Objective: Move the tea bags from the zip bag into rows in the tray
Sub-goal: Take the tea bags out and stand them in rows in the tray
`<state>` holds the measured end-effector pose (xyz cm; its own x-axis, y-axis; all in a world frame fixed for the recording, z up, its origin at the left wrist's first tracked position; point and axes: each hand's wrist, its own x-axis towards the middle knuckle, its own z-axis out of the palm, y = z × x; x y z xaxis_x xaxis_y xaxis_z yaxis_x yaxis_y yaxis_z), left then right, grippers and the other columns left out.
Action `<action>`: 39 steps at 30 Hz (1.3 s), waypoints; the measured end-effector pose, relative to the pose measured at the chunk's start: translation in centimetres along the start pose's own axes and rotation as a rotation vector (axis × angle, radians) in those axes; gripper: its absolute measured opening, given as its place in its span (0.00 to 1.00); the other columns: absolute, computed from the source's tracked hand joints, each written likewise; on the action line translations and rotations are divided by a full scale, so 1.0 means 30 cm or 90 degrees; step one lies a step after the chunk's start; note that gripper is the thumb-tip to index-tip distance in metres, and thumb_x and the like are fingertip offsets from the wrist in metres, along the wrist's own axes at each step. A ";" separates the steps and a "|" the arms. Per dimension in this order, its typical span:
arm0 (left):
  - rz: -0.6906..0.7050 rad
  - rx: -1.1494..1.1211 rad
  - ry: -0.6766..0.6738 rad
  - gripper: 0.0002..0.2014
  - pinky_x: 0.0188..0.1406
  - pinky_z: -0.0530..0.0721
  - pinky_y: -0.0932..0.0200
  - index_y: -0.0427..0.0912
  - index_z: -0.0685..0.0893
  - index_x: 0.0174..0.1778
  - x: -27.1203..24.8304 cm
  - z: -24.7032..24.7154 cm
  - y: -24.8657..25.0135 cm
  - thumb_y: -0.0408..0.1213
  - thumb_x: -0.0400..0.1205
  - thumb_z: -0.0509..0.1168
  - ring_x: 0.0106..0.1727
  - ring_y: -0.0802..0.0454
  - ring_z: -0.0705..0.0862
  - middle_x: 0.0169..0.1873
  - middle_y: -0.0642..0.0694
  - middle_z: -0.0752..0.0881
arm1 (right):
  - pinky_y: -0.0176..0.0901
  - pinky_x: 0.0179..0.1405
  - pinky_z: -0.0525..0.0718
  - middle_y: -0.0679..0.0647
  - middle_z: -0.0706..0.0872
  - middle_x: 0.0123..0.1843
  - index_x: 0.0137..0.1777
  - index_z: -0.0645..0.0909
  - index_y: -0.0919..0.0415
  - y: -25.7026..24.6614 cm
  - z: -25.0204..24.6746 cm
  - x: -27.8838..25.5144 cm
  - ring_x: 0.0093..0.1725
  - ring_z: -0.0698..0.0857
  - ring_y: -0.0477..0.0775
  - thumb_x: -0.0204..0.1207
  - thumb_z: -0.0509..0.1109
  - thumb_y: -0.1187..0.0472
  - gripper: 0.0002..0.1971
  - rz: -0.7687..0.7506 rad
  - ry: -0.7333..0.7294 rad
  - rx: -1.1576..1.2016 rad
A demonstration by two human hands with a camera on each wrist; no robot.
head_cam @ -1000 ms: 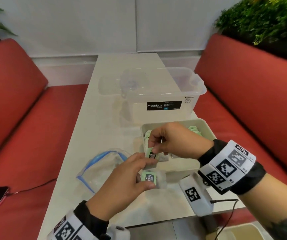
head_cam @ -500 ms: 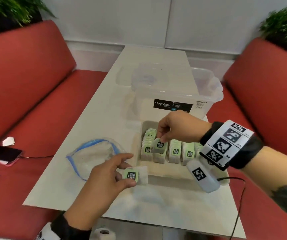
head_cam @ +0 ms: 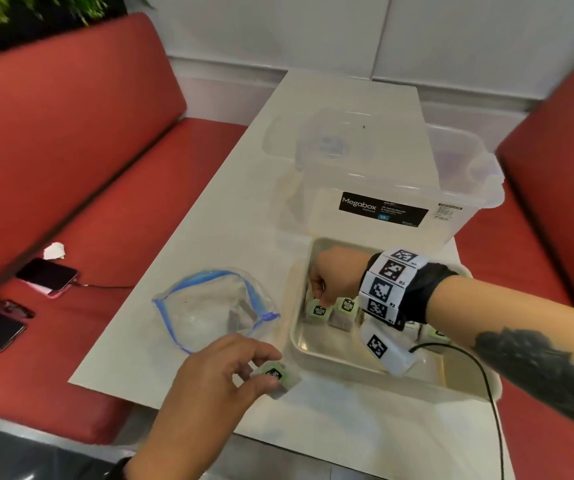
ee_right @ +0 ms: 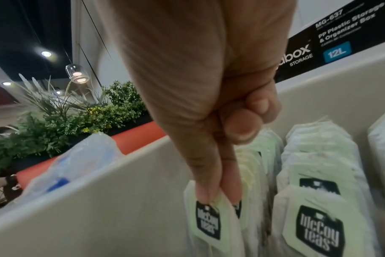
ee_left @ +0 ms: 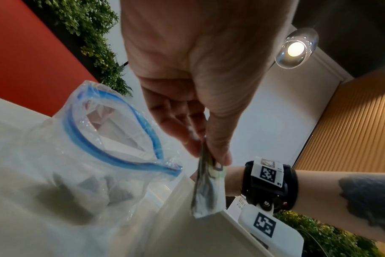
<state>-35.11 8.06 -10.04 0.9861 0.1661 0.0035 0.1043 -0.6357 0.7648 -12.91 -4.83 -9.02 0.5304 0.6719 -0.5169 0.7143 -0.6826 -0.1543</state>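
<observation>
Pinching a tea bag [head_cam: 316, 310] at the near end of the tray's [head_cam: 347, 367] left row: right hand [head_cam: 337, 274]. Left hand [head_cam: 209, 379] grips another bag [head_cam: 276, 375] near the tray's left corner; zip bag [head_cam: 209, 306] lies open just left.

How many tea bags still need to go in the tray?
Several rows already stand in the tray. The right hand is setting a tea bag into the leftmost row; the left hand holds another tea bag. The zip bag looks nearly empty, contents unclear.
</observation>
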 end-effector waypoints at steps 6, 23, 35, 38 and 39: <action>-0.009 -0.023 -0.025 0.27 0.33 0.75 0.75 0.74 0.78 0.50 0.026 0.000 -0.031 0.37 0.67 0.79 0.40 0.61 0.83 0.36 0.68 0.85 | 0.34 0.25 0.68 0.43 0.75 0.27 0.25 0.72 0.51 0.000 0.021 0.037 0.30 0.76 0.46 0.67 0.75 0.63 0.16 0.032 0.023 -0.046; -0.057 -0.118 0.016 0.20 0.36 0.78 0.74 0.57 0.80 0.44 0.140 -0.024 0.032 0.34 0.65 0.80 0.32 0.65 0.81 0.31 0.55 0.86 | 0.38 0.37 0.74 0.46 0.83 0.41 0.47 0.84 0.53 -0.031 -0.043 -0.102 0.40 0.79 0.47 0.76 0.69 0.53 0.06 0.028 0.209 0.068; 0.068 -0.137 0.027 0.20 0.40 0.82 0.71 0.63 0.73 0.48 0.235 -0.016 0.119 0.37 0.72 0.75 0.41 0.67 0.85 0.37 0.57 0.88 | 0.24 0.25 0.74 0.45 0.84 0.31 0.41 0.83 0.54 -0.110 -0.032 -0.289 0.22 0.78 0.31 0.75 0.73 0.62 0.03 -0.060 0.258 0.332; 0.068 -0.202 0.035 0.06 0.48 0.84 0.58 0.59 0.76 0.51 0.242 0.003 0.112 0.46 0.81 0.64 0.46 0.62 0.86 0.41 0.57 0.88 | 0.31 0.20 0.76 0.47 0.87 0.32 0.39 0.81 0.53 -0.089 -0.034 -0.307 0.17 0.76 0.39 0.75 0.72 0.62 0.06 -0.028 0.297 0.421; 0.068 -0.209 0.032 0.04 0.48 0.85 0.54 0.58 0.78 0.50 0.243 0.008 0.112 0.49 0.81 0.63 0.46 0.61 0.86 0.40 0.57 0.88 | 0.33 0.20 0.77 0.47 0.88 0.32 0.40 0.80 0.53 -0.084 -0.034 -0.313 0.17 0.76 0.40 0.76 0.72 0.62 0.05 -0.019 0.304 0.427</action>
<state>-27.55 6.97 -7.60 0.9807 0.1544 0.1200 -0.0538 -0.3770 0.9247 -19.22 -9.12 -2.90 0.7607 0.6390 -0.1140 0.3873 -0.5877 -0.7104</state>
